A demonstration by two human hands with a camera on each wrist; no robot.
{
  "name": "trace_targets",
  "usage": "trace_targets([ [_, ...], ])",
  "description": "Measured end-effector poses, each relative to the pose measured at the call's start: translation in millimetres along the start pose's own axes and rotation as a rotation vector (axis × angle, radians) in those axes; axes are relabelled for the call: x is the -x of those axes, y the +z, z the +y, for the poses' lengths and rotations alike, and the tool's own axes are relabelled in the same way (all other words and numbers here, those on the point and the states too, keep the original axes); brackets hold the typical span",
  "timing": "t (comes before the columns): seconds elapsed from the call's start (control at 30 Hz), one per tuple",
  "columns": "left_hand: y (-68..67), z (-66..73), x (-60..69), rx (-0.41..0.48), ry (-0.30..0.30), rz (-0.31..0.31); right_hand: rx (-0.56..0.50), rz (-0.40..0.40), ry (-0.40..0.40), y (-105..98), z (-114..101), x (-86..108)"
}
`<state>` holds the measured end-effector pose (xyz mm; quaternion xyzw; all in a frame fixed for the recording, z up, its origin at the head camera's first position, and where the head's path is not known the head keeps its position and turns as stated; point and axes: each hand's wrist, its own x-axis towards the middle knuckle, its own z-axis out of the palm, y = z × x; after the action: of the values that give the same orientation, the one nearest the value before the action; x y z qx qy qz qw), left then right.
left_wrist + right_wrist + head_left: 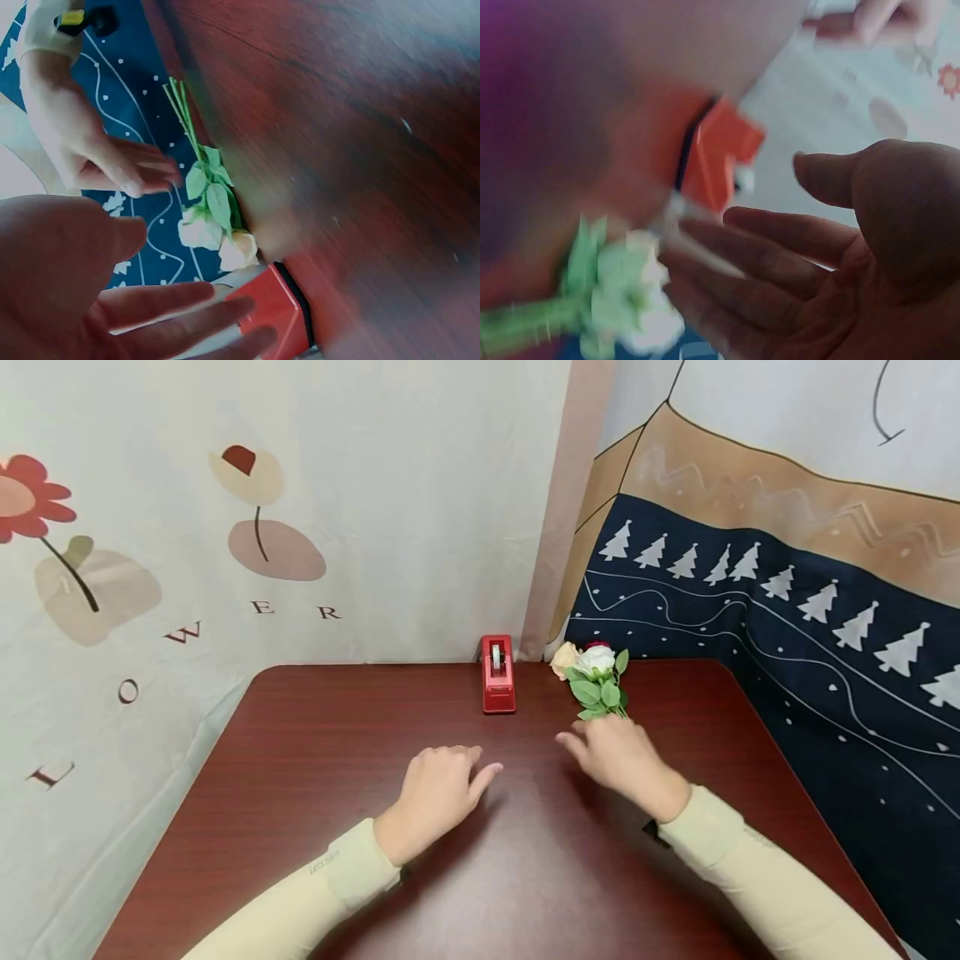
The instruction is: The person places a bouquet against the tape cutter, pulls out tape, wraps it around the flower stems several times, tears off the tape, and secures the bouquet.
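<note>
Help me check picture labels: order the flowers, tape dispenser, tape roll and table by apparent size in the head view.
1. Table
2. Flowers, partly hidden
3. Tape dispenser
4. Tape roll

There are two hands point(437, 792) point(622, 760), one bouquet point(597, 687), one tape dispenser point(499, 692).

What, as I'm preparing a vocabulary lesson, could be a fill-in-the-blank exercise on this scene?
The tape dispenser is coloured ____.
The flowers lie nearer the person's ____ hand.
In the head view, the tape dispenser stands to the ____ of the flowers.
The left hand holds ____.
Missing words: red; right; left; nothing.
</note>
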<state>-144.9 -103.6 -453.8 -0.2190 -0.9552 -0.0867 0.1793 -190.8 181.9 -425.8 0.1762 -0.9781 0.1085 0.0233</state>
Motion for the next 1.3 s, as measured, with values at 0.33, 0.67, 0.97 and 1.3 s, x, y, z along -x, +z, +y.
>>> trace_targets([
  [0.33, 0.7, -19.1, -18.8, 0.006, -0.057, -0.03, -0.013, -0.241, 0.21, -37, 76, -20.1],
  [0.67, 9.8, -15.3, -21.2, 0.062, -0.069, -0.106, -0.031, -0.331, 0.274, -12, 101, -18.8],
  [0.97, 7.6, -5.0, -12.0, 0.085, -0.048, -0.123, -0.071, -0.341, 0.268, 4, 114, -21.9],
  [1.3, 4.4, -4.6, -9.0, 0.083, -0.037, -0.124, -0.201, -0.345, 0.268, 4, 123, -24.3],
])
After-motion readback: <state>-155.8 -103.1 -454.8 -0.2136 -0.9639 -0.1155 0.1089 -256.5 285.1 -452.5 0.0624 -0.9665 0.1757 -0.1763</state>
